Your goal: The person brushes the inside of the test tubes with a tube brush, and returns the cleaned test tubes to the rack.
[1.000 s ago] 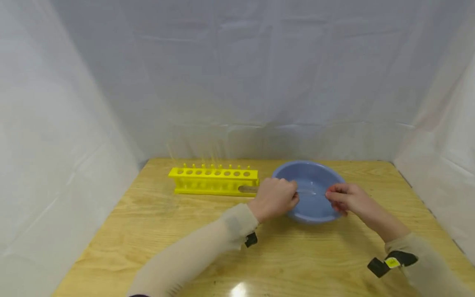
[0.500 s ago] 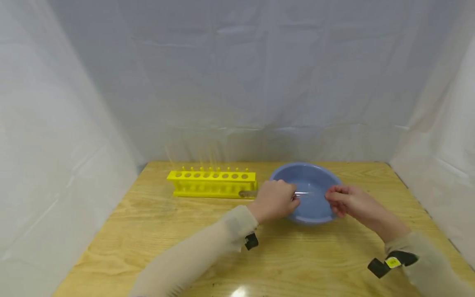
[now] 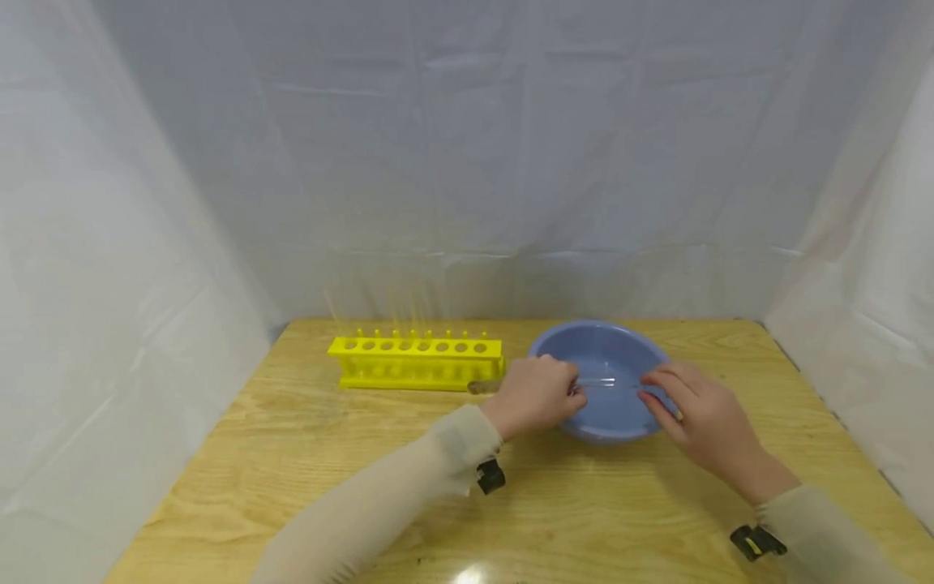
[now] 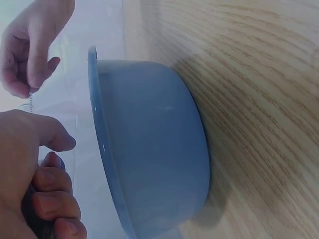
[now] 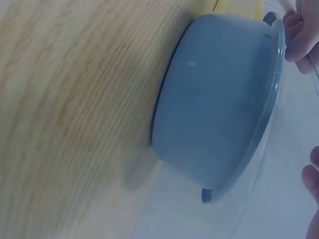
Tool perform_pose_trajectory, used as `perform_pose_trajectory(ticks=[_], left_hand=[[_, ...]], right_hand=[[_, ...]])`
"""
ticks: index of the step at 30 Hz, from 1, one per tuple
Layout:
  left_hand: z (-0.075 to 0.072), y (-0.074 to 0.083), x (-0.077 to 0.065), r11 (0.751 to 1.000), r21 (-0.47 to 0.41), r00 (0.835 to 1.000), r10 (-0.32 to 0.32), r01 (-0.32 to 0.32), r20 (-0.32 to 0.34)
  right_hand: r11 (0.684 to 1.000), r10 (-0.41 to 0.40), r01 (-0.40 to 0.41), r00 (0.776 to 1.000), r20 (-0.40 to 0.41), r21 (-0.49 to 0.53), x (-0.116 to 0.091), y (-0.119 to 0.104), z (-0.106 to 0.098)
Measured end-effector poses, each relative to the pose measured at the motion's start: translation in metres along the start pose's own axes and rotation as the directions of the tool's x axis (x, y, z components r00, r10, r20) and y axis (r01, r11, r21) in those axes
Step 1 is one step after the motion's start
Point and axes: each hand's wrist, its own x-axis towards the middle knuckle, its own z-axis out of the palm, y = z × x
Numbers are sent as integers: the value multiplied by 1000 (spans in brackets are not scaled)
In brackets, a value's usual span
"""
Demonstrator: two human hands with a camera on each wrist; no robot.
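Observation:
A clear glass test tube (image 3: 600, 382) lies level over the blue basin (image 3: 584, 325), gripped in my left hand (image 3: 536, 393) with its mouth to the right. Its other end (image 3: 485, 387), dark with bristles, sticks out left of the fist. The bristles of a test tube brush (image 4: 37, 214) show dark within the curled fingers in the left wrist view. Twisted wire comes out towards my right hand (image 3: 704, 418), which pinches it between thumb and fingertips over the basin's right side. In the right wrist view only fingertips (image 5: 311, 177) of that hand appear.
A yellow test tube rack (image 3: 416, 347) stands left of the basin, with faint clear tubes (image 3: 416, 307) rising behind its top. Both rest on a wooden table (image 3: 409, 454). White sheeting (image 3: 467, 162) encloses the back and sides.
My right hand has turned at the wrist, its thumb and forefinger now pointing left and less bunched. My left hand has shifted slightly left with the test tube.

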Motion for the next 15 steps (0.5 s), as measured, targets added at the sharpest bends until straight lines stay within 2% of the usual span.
perform_pose_trajectory(ticks=[7, 12, 15], left_hand=[[-4, 3, -3, 1000, -27, 1000, 7, -7, 6], [-4, 4, -3, 999, -28, 1000, 20, -19, 8], [-4, 6, -4, 1000, -18, 1000, 25, -25, 16]], right_hand=[[991, -133, 132, 987, -89, -16, 9, -1, -3], [989, -148, 148, 985, -90, -6, 10, 0, -4], [992, -125, 125, 990, -66, 7, 8, 0, -5]])
